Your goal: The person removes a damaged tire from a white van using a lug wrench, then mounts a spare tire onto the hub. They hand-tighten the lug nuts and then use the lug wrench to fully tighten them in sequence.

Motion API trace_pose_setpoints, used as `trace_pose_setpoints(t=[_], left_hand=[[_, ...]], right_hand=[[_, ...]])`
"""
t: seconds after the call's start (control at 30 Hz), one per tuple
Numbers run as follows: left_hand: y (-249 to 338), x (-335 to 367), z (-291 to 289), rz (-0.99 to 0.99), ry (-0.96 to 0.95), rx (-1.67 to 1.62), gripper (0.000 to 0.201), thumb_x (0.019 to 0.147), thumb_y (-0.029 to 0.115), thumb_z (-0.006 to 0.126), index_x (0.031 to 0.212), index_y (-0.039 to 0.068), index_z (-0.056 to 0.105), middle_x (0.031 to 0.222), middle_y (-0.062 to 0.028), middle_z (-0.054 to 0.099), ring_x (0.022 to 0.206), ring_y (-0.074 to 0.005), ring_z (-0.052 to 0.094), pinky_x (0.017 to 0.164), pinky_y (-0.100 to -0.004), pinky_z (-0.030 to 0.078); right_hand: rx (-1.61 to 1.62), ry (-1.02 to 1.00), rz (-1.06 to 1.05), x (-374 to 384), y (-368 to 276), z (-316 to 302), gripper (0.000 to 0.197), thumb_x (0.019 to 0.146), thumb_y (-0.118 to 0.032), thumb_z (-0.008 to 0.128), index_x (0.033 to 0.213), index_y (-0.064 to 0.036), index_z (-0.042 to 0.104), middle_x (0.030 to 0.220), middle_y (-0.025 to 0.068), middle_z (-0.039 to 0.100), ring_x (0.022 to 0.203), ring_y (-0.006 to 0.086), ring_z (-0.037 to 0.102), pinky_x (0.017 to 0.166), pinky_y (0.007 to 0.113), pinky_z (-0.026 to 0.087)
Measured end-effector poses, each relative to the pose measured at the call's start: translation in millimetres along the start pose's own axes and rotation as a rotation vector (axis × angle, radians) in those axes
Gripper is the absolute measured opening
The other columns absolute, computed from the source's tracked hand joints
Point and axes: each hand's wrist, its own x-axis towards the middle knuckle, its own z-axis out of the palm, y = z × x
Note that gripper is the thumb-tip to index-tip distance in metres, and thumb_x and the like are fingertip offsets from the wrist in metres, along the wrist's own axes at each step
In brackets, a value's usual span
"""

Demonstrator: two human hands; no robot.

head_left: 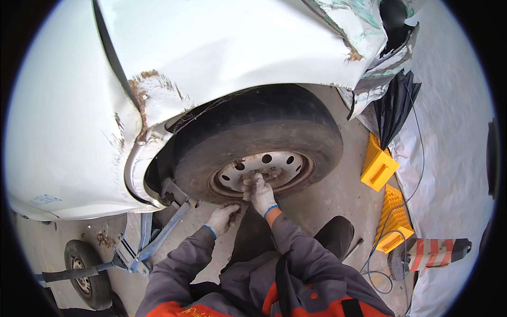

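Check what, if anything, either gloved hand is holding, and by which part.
Cannot be told for sure. The right hand rests on the grey steel wheel rim; the left hand touches the black tyre's lower edge.

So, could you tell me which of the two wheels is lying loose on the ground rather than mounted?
The smaller wheel at lower left, beyond the jack; the mounted wheel sits under the arch, both hands at it.

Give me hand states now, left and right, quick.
Left hand: gloved, resting low on the tyre, fingers loosely curled; a grip cannot be told.
Right hand: gloved, fingers closed at the steel wheel rim hub; held item hidden.
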Motion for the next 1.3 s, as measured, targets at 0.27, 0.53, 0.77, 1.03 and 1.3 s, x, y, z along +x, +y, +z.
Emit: trace_pose_setpoints(t=[0.27,0.53,0.77,1.03,1.3], left_hand=[[1.4,3.2,0.0,-0.009,0.005,0.005,0.021,0.097,0.016,0.061,0.114,0.004,0.063,0.091,-0.011,0.069,0.062,-0.0175,0.063,0.043,-0.0275,0.044],[-1.4,3.3,-7.1,-0.014,0.001,-0.011,0.026,0.095,0.012,0.06,0.119,0.003,0.062,0.091,-0.0089,0.068,0.061,-0.0156,0.061,0.042,-0.0284,0.046],[-1.4,0.9,-4.7,-0.03,0.049,-0.145,0.031,0.089,0.002,0.054,0.12,0.001,0.06,0.099,-0.0116,0.069,0.069,-0.0217,0.067,0.047,-0.0305,0.049],[0.9,3.6,6.3,-0.035,0.099,-0.094,0.021,0.105,0.025,0.051,0.113,0.008,0.06,0.1,-0.0101,0.067,0.068,-0.0179,0.064,0.049,-0.0283,0.044],[7.1,3.7,12.1,-0.032,0.052,-0.16,0.023,0.104,0.031,0.052,0.11,0.01,0.06,0.097,-0.0088,0.068,0.064,-0.018,0.063,0.046,-0.0278,0.042]], right_hand=[[-0.334,-0.011,-0.131,1.3,-1.4,1.5,0.048,0.1,-0.051,0.049,0.09,-0.007,0.066,0.075,0.0034,0.067,0.055,0.0131,0.057,0.052,0.028,0.049],[-0.094,-0.19,0.157,2.1,-5.9,-3.0,0.06,0.1,-0.059,0.049,0.105,-0.0031,0.07,0.081,0.0046,0.068,0.069,0.0145,0.065,0.065,0.03,0.055],[-0.079,0.135,-0.136,11.9,14.6,0.7,0.049,0.098,-0.057,0.053,0.099,-0.0084,0.062,0.078,0.0033,0.065,0.06,0.0152,0.061,0.053,0.032,0.051],[-0.475,0.225,-0.469,9.4,13.4,2.3,0.049,0.101,-0.052,0.052,0.112,-0.0051,0.063,0.091,0.0107,0.071,0.063,0.0203,0.067,0.059,0.034,0.058],[-0.226,0.192,-0.18,7.8,8.4,4.9,0.046,0.101,-0.054,0.045,0.1,-0.0114,0.063,0.08,0.0069,0.07,0.052,0.0172,0.06,0.047,0.03,0.049]])
